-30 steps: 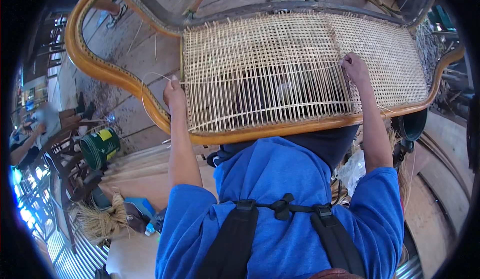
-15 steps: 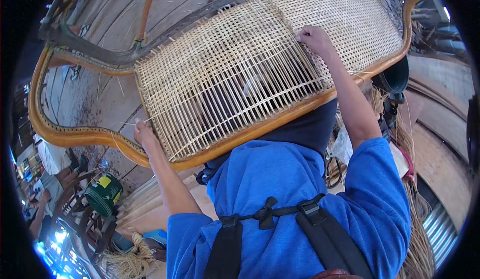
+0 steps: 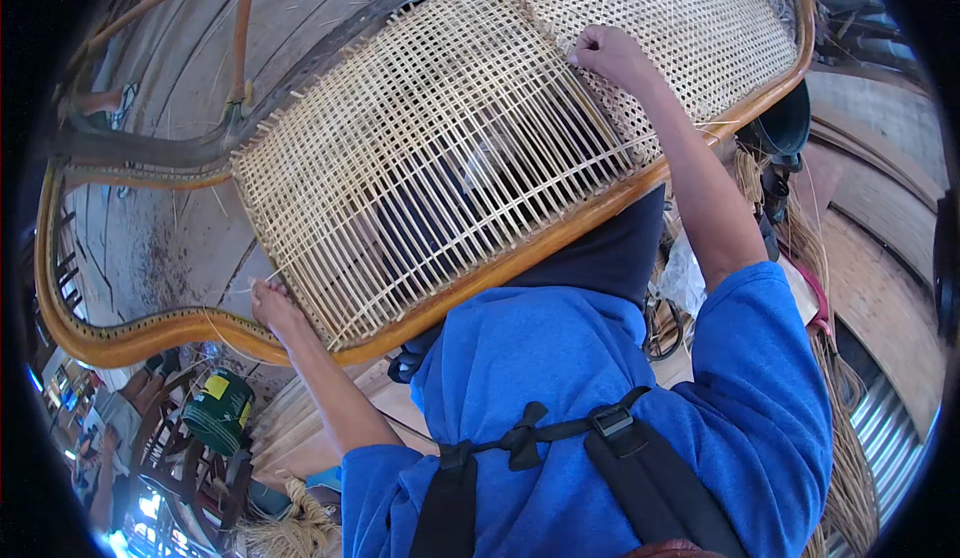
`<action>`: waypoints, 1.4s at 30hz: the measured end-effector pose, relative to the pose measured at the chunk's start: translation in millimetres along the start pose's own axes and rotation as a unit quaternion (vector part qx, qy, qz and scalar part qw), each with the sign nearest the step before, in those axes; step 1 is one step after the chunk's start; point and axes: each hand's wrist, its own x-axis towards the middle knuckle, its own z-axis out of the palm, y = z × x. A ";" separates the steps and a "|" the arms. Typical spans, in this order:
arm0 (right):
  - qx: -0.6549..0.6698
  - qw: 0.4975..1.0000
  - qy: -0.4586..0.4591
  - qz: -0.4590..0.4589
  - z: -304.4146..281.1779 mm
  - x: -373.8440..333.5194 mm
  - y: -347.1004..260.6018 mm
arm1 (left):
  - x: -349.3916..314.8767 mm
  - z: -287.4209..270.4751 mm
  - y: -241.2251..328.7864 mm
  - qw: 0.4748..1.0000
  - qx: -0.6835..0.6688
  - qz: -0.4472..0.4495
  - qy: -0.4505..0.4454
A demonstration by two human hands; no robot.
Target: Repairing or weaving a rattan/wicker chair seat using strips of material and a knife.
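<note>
Across my lap lies a curved wooden furniture frame (image 3: pixel 500 255) with woven cane panels. The left-hand cane panel (image 3: pixel 400 108) is densely woven along its far part; nearer me, mostly parallel strands show with a few crossing rows. At that panel's left edge, my left hand (image 3: pixel 276 308) pinches a thin cane strand (image 3: pixel 222 326), whose loose end loops down over the frame. My right hand (image 3: pixel 612 58) is closed by the divider between the panels, above the finished-looking right-hand panel (image 3: pixel 690 28). What its fingertips grip is too small to make out.
A dark green bucket (image 3: pixel 218 410) stands at lower left, near a seated person (image 3: pixel 115 418). Bundled fibre (image 3: pixel 290 528) lies below it. Long cane strands (image 3: pixel 845 458) hang at my right, beside a dark green container (image 3: pixel 785 123) and wooden boards (image 3: pixel 880 288).
The frame has shifted left in view, its left end dropping lower. Both hands keep their places by the left-hand panel: the left appears lower and farther left, the right slightly left and higher.
</note>
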 end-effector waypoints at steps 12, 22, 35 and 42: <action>0.475 0.849 0.231 0.024 -44.5 -115.9 57.1 | -99.0 38.5 58.7 0.961 0.157 -0.106 -0.199; 0.363 0.896 0.078 0.244 -7.5 -302.4 145.0 | -79.1 28.4 49.7 0.939 0.249 -0.030 -0.234; 0.004 0.923 0.327 0.204 57.1 -362.2 173.5 | -25.9 16.2 31.8 0.911 0.316 0.164 -0.206; -0.092 0.945 0.165 0.267 130.1 -418.9 181.3 | -72.4 43.7 54.8 0.952 0.191 -0.016 -0.238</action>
